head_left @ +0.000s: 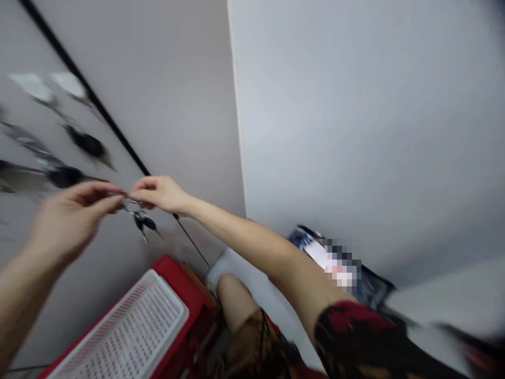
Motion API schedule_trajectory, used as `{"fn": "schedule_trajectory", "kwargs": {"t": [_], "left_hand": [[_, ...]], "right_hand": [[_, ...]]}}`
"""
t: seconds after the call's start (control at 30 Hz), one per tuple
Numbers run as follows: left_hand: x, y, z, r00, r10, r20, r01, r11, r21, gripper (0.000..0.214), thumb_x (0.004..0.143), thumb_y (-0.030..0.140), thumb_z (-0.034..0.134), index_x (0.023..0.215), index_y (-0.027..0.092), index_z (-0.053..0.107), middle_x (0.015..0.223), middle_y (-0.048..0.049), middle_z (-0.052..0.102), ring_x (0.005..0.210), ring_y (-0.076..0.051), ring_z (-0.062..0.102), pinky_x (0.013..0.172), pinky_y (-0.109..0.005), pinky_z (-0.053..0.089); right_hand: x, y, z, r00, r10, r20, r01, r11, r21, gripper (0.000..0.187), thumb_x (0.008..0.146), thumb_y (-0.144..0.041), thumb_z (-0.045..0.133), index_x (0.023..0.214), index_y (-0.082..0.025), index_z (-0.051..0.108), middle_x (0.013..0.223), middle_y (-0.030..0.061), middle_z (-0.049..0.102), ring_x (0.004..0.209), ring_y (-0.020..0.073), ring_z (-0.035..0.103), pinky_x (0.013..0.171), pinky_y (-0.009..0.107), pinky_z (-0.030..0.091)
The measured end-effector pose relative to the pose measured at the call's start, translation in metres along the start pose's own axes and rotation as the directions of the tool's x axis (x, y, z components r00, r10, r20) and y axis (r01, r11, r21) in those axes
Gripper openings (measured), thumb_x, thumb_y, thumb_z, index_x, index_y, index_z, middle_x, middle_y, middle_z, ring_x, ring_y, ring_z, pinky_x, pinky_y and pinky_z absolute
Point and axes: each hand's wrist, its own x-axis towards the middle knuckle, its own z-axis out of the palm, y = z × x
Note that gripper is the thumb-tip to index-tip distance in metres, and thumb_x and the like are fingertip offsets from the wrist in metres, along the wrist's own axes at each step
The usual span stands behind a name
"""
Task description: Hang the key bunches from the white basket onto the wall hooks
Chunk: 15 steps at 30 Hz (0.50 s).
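Observation:
A bunch of keys (144, 221) with dark heads hangs from a metal ring between my two hands. The thumb and fingers of my left hand (74, 216) pinch the ring from the left. From the right, my right hand (160, 192) pinches at the same ring, its fingertips almost touching the left ones. Just what each fingertip grips is partly hidden. Other keys (89, 145) hang on the pale wall panel to the left, blurred, with white hooks (33, 87) above them.
Below my hands, a white perforated plastic basket (130, 326) rests on a red box (169, 266). A black strip (90, 95) runs diagonally along the panel. At the right, a dark bag or case (379, 287) lies by the white wall (355, 105). My knee (232, 297) is beside the box.

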Motion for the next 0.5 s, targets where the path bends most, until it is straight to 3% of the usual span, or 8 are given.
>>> {"fn": "schedule_trajectory", "kwargs": {"t": [0.1,0.17,0.23,0.33,0.5], "left_hand": [[0.012,0.012,-0.003,0.998,0.066,0.022,-0.061,0.985,-0.159,0.017,0.057,0.018,0.051,0.073,0.013,0.053,0.064,0.0041,0.054,0.059,-0.005,0.048,0.061,-0.019,0.038],[0.031,0.016,-0.005,0.986,0.162,-0.038,-0.166,0.959,-0.228,0.022,0.058,0.014,0.048,0.080,0.013,0.051,0.072,0.0005,0.055,0.064,-0.008,0.050,0.062,-0.020,0.039],[0.049,0.019,-0.009,0.972,0.223,-0.076,-0.234,0.947,-0.218,0.028,0.059,0.013,0.046,0.087,0.013,0.050,0.078,-0.0022,0.056,0.067,-0.009,0.051,0.064,-0.021,0.040],[0.064,0.026,-0.017,0.969,0.232,-0.079,-0.241,0.961,-0.133,0.034,0.060,0.010,0.045,0.094,0.013,0.048,0.086,-0.0049,0.055,0.070,-0.010,0.051,0.068,-0.023,0.039],[0.057,0.035,-0.026,0.974,0.225,-0.039,-0.225,0.974,-0.008,0.035,0.060,0.010,0.044,0.094,0.012,0.048,0.090,-0.0068,0.054,0.074,-0.013,0.051,0.072,-0.025,0.038]], "right_hand": [[0.023,-0.020,-0.005,0.994,-0.053,-0.100,0.034,0.982,-0.183,0.005,0.060,-0.012,0.045,0.056,-0.014,0.045,0.043,-0.0065,0.043,0.040,0.0034,0.041,0.041,0.016,0.036],[0.045,-0.033,-0.010,0.980,-0.105,-0.171,0.059,0.965,-0.256,0.004,0.060,-0.012,0.043,0.057,-0.013,0.045,0.042,-0.0066,0.042,0.038,0.0034,0.040,0.042,0.017,0.037],[0.068,-0.046,-0.013,0.961,-0.165,-0.224,0.090,0.946,-0.313,0.004,0.060,-0.013,0.042,0.057,-0.013,0.045,0.042,-0.0061,0.043,0.038,0.0037,0.041,0.042,0.017,0.038],[0.097,-0.058,-0.015,0.930,-0.213,-0.300,0.084,0.917,-0.391,0.007,0.060,-0.018,0.042,0.058,-0.013,0.046,0.045,-0.0043,0.046,0.040,0.0049,0.044,0.045,0.018,0.039],[0.129,-0.065,-0.011,0.901,-0.267,-0.342,0.048,0.845,-0.533,0.013,0.061,-0.022,0.040,0.062,-0.013,0.050,0.050,-0.0006,0.052,0.045,0.0066,0.047,0.048,0.019,0.040]]}}
